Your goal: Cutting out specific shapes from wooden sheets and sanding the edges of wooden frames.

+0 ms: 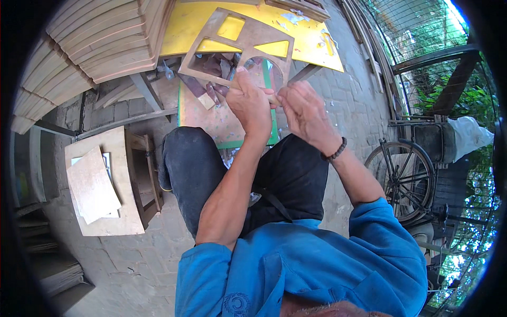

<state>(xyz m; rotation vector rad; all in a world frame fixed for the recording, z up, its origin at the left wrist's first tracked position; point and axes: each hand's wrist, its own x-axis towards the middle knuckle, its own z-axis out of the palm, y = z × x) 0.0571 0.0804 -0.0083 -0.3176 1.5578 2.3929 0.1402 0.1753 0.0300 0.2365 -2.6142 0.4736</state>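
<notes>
A thin brown wooden panel with several cut-out openings, one of them round, is tilted in front of me above my knees. My left hand grips its near edge, the thumb lying up along the wood. Close beside it, my right hand is at the near right edge with thumb and fingers pinched together. Whatever lies between those fingers is too small or hidden to name. A beaded bracelet circles my right wrist.
Behind the panel is a yellow board on a stand. Stacked wooden pieces rise at the far left. On the left, a wooden stool bears thin sheets. A green-edged board lies below my hands. A bicycle stands at right.
</notes>
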